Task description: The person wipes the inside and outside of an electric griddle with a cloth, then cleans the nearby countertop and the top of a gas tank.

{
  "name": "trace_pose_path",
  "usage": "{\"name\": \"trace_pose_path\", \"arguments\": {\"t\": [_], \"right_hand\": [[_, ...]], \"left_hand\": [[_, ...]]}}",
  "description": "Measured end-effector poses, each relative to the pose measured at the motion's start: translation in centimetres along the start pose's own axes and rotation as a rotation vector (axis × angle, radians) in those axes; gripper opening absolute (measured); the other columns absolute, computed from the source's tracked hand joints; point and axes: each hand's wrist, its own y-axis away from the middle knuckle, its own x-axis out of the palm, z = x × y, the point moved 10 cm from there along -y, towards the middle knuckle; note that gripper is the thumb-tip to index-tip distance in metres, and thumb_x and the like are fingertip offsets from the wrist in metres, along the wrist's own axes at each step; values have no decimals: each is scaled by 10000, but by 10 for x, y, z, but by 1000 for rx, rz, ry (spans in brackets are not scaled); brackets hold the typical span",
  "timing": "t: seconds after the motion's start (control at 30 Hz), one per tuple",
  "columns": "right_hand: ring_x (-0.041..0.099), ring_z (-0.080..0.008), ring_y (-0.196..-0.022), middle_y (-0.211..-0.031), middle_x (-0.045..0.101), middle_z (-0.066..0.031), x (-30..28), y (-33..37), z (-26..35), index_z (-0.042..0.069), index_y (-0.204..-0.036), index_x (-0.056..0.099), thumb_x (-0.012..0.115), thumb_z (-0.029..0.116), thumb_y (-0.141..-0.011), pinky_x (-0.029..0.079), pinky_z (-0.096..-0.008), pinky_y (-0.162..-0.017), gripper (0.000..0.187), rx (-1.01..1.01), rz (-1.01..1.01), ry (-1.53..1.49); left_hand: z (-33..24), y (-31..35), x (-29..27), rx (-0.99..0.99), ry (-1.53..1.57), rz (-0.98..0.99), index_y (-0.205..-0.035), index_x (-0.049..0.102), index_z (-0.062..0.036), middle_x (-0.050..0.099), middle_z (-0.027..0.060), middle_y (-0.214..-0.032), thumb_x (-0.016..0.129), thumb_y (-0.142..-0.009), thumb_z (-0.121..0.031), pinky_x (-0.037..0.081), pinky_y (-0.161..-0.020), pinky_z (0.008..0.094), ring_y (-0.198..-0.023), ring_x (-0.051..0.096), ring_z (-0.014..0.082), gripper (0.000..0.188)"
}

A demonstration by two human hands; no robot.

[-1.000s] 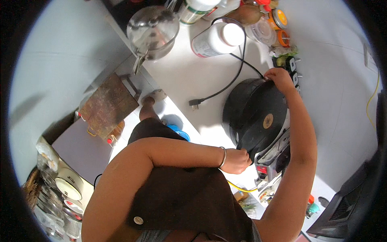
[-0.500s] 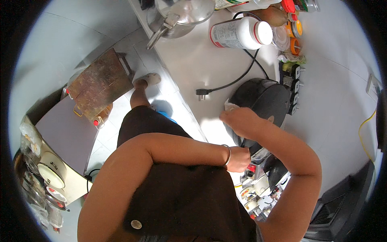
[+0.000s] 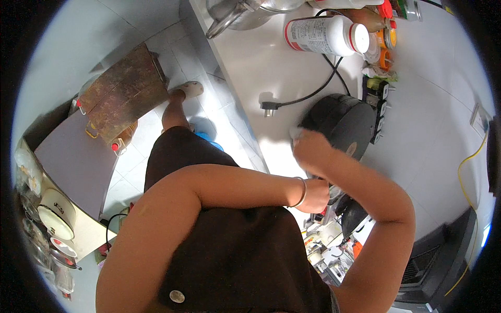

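Observation:
A round black appliance (image 3: 342,122) with a flat lid stands on the white counter (image 3: 250,78). My right hand (image 3: 313,151) is closed at its near left side, and a crumpled white piece, like tissue or cloth (image 3: 296,132), pokes out from the fingers. My left arm crosses my body. Its hand (image 3: 315,196), with a bangle at the wrist, is closed just below the appliance; what it grips is hidden. A black plug (image 3: 270,107) on a cord lies on the counter beside the appliance. Farther back, a white bottle (image 3: 326,35) with red bands lies on its side.
A steel pot (image 3: 245,15) stands at the counter's far left. Jars (image 3: 386,39) and a power strip with plugs (image 3: 378,112) line the wall. Several small items (image 3: 329,245) crowd the near right. A brown board-like piece (image 3: 122,91) and a white enamel pot (image 3: 56,215) are at left.
My right hand has shifted slightly right and down along the appliance, with the white piece still in it. My left hand has moved a little right and up. The whole view has shifted slightly.

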Motion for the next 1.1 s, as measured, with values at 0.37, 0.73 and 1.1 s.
{"name": "trace_pose_path", "arguments": {"t": [0.37,0.73,1.1], "right_hand": [[653,-321,-911,-884,672,-168,-5,-11,-37,30,-808,711,575,101,-775,529,-435,-777,157,252,439,-121],[649,-327,-935,-1040,696,-149,-35,75,-215,78,-1001,717,542,327,-928,493,-376,-865,313,701,-161,-650],[593,-292,-1113,-1148,651,-116,-86,79,-71,84,-1034,668,592,75,-800,422,-399,-1021,247,126,-390,-246]], "left_hand": [[5,0,-9,-14,93,-18,-628,685,-22,651,109,-642,637,-674,-167,497,-553,396,-646,650,264,159],[0,0,-7,-33,50,-5,-629,675,-15,642,111,-670,631,-668,-186,479,-601,391,-655,634,249,181],[2,0,-8,-69,102,65,-654,672,-4,642,111,-708,628,-697,-163,496,-614,393,-689,647,258,170]]}}
